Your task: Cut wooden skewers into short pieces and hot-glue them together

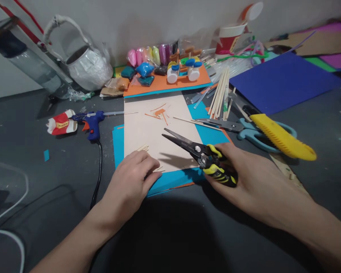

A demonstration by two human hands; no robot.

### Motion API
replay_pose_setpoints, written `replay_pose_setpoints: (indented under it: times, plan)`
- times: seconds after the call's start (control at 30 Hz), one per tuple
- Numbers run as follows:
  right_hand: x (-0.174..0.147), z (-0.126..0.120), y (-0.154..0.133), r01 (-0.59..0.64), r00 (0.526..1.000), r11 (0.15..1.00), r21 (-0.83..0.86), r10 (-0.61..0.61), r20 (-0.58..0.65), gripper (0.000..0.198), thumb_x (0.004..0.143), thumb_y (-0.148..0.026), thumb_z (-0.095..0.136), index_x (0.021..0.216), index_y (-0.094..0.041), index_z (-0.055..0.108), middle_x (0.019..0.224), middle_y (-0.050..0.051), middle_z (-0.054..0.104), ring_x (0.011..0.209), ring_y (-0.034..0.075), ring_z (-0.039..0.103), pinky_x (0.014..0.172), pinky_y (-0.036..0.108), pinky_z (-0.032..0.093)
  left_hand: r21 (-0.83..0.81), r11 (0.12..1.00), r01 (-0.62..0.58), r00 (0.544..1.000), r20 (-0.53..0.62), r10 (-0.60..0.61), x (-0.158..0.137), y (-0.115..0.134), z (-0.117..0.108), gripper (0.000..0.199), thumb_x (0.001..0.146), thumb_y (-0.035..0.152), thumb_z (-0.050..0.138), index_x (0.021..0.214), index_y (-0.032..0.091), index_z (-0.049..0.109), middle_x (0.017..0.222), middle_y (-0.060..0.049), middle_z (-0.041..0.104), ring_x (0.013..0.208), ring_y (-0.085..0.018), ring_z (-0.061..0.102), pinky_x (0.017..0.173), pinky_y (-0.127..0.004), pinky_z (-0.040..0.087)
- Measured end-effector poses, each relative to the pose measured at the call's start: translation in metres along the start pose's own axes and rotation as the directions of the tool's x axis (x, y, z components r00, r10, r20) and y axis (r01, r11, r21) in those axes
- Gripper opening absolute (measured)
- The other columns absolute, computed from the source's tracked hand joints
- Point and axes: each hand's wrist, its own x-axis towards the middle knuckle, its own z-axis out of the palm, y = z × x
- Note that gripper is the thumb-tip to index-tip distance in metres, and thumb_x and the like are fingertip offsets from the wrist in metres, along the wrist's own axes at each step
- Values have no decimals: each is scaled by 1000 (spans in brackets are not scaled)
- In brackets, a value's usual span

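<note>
My right hand [244, 178] is wrapped round the black and yellow handles of a pair of shears [197, 149]. The dark blades point to the far left, slightly apart, above a pale sheet of paper [142, 113]. Lower on that sheet rests my left hand [136, 170], its fingers curled and closed over thin wooden sticks [143, 148]. Stick ends show beyond the knuckles and beside the thumb; the part under the fingers is hidden. Small orange paper scraps [160, 112] lie farther up the sheet. Blue sheets [170, 181] lie beneath it.
A blue glue gun [94, 125] stands left, its cord running forward. On the right are blue-handled scissors [252, 134], a yellow utility knife [284, 136] and loose wooden sticks [220, 94]. A small wheeled model [184, 71], clay packets [144, 69] and a silvery basket [89, 66] stand behind.
</note>
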Motion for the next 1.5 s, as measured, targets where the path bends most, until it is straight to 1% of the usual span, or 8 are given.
replay_pose_setpoints:
  times: [0.13, 0.3, 0.5, 0.77, 0.9, 1.1, 1.3, 1.5]
  plan:
    - [2, 1, 4, -10, 999, 998, -68, 7, -47, 21, 78, -39, 59, 87, -25, 47, 65, 2, 61, 54, 24, 58, 49, 31, 33, 13, 1000, 28, 999, 36, -28, 1, -1, -2, 9, 94, 22, 58, 89, 17, 64, 88, -4, 63, 86, -21, 58, 77, -36, 44]
    - [3, 5, 14, -77, 997, 979, -189, 71, -40, 36, 79, -51, 58, 100, -23, 50, 86, 9, 67, 75, 34, 66, 59, 36, 40, 30, 999, 26, 996, 84, -28, 1, 1, -3, 15, 96, 21, 53, 84, 17, 61, 86, -4, 61, 85, -22, 56, 76, -36, 43]
    - [3, 5, 14, -61, 998, 962, -266, 62, -4, 31, 81, -47, 61, 96, -22, 50, 86, 9, 67, 78, 31, 66, 62, 37, 42, 37, 999, 1, 998, 69, -4, 1, 1, -1, 21, 98, 23, 47, 84, 17, 62, 86, -5, 62, 85, -22, 57, 78, -37, 42]
    - [-2, -5, 12, 65, 998, 956, -286, -58, 33, 48, 85, -60, 59, 104, -16, 61, 102, 14, 64, 95, 35, 60, 80, 50, 51, -266, 956, 125, 988, -50, -143, 1, 4, -2, 19, 95, 31, 52, 82, 21, 62, 83, -1, 60, 80, -19, 57, 74, -31, 42]
    - [2, -10, 14, 110, 994, 954, -278, -102, 45, 37, 93, -50, 54, 107, -17, 64, 107, 13, 65, 99, 31, 61, 85, 46, 51, -384, 911, 149, 973, -106, -204, 2, 6, -2, 22, 95, 37, 51, 82, 22, 61, 82, 0, 61, 78, -16, 58, 70, -27, 44]
    - [34, -33, 10, 139, 986, 941, -308, -104, 127, 16, 95, -25, 54, 90, -19, 67, 86, 6, 69, 78, 21, 66, 68, 33, 48, -633, 727, 264, 935, -18, -355, 2, 4, -1, 22, 91, 42, 56, 89, 20, 61, 85, -2, 62, 78, -17, 58, 70, -27, 47]
    - [94, -27, -6, 101, 992, 921, -377, -62, 113, 19, 98, -27, 55, 105, -14, 67, 104, 8, 69, 98, 22, 66, 84, 41, 54, -729, 646, 228, 940, -7, -340, 1, 10, -2, 20, 91, 38, 58, 87, 20, 61, 82, 0, 60, 76, -15, 57, 69, -27, 46]
    - [123, -5, -7, 97, 991, 948, -305, -62, 123, 34, 94, -35, 62, 123, -17, 60, 124, 10, 63, 103, 23, 65, 86, 44, 55, -930, 336, 147, 947, 35, -319, 1, 14, -2, 13, 90, 31, 61, 85, 19, 58, 75, 1, 62, 65, -11, 57, 62, -24, 48]
